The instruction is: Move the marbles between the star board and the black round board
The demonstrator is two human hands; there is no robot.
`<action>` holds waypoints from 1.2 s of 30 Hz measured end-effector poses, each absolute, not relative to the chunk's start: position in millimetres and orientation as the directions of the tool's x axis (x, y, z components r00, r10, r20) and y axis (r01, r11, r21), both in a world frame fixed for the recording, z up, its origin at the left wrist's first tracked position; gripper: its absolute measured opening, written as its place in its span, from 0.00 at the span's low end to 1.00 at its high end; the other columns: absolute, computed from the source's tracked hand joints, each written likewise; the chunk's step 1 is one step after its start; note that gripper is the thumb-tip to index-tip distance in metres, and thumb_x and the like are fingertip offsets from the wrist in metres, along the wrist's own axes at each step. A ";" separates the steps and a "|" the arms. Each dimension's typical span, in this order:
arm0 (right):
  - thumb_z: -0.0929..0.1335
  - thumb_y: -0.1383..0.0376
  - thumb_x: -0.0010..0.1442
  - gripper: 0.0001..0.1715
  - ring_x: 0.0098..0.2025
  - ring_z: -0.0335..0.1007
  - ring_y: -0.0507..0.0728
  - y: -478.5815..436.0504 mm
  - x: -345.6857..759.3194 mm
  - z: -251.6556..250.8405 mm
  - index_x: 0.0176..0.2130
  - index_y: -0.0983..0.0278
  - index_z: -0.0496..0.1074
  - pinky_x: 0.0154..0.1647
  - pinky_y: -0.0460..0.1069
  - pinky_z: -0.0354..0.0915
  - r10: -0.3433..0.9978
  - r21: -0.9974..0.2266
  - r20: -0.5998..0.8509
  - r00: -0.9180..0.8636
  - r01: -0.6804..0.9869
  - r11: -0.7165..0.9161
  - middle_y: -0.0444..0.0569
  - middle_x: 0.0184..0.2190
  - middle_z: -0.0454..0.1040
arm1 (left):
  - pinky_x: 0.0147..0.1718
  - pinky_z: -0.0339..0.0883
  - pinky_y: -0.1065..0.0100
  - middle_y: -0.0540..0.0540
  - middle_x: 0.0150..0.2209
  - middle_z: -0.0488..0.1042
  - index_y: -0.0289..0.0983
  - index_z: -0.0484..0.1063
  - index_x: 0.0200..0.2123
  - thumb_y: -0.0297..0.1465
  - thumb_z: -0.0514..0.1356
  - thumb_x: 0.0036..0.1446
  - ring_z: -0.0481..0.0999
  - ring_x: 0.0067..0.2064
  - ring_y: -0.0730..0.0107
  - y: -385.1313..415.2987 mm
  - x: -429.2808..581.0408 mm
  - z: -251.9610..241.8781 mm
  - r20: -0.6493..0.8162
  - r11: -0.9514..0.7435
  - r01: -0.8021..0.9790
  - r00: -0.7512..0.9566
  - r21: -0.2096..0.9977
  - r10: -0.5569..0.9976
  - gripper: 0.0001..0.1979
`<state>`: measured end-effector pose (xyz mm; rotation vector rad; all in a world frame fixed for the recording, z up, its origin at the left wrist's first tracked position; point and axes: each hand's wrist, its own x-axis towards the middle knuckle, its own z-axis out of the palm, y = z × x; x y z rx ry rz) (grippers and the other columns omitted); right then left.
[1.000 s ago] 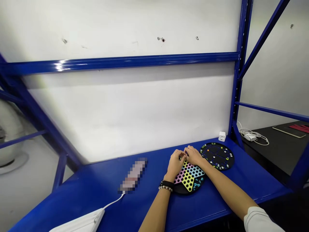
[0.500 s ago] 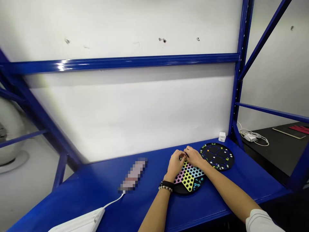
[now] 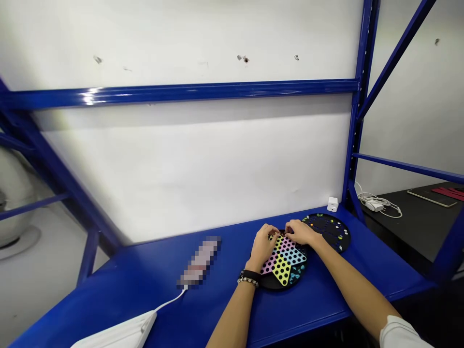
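A round black Chinese checkers board (image 3: 282, 263) with a star of yellow, pink and blue holed points lies on the blue table. My left hand (image 3: 264, 245) is over its far left part, thumb and fingertips closed together; what they pinch, if anything, is too small to see. My right hand (image 3: 300, 232) is at the far right rim, fingers curled together near reddish pieces (image 3: 282, 234); whether it holds one I cannot make out. Small blue pieces (image 3: 297, 273) lie in the board's near right pocket.
A second round black disc (image 3: 328, 231) with small coloured and white bits stands behind my right forearm. A white charger plug (image 3: 332, 204) is by the rack post. To the left lie a blurred-out flat device (image 3: 199, 263), its white cable (image 3: 169, 303) and a white box (image 3: 119, 332).
My right hand has moved right, away from my left fingertips, uncovering the board's far points. My left hand stays almost where it was.
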<state>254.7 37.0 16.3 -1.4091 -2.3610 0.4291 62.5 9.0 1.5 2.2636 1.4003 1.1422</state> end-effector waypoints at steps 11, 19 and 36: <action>0.59 0.69 0.63 0.17 0.47 0.70 0.56 52.8 260.8 4.1 0.46 0.63 0.73 0.46 0.47 0.62 0.909 -0.539 0.295 -0.296 0.734 0.414 0.51 0.45 0.76 | 0.40 0.72 0.61 0.46 0.36 0.73 0.40 0.72 0.35 0.35 0.55 0.60 0.74 0.39 0.65 11.5 62.0 -0.1 0.494 -0.509 0.609 0.212 0.608 0.843 0.07; 0.55 0.68 0.66 0.20 0.41 0.72 0.55 62.7 279.3 2.4 0.45 0.62 0.72 0.39 0.46 0.61 0.959 -0.602 0.246 -0.138 0.754 0.263 0.51 0.41 0.77 | 0.43 0.74 0.60 0.45 0.39 0.77 0.40 0.72 0.38 0.37 0.55 0.61 0.78 0.41 0.63 24.0 63.8 1.9 0.460 -0.477 0.546 0.180 0.689 0.870 0.09; 0.56 0.67 0.65 0.20 0.37 0.71 0.55 63.5 279.4 -0.1 0.43 0.61 0.73 0.37 0.46 0.61 0.965 -0.647 0.223 -0.137 0.720 0.252 0.49 0.39 0.77 | 0.52 0.67 0.57 0.45 0.50 0.76 0.44 0.74 0.47 0.33 0.49 0.63 0.74 0.51 0.59 29.7 50.7 -9.6 0.351 -0.497 0.719 0.361 0.485 0.864 0.16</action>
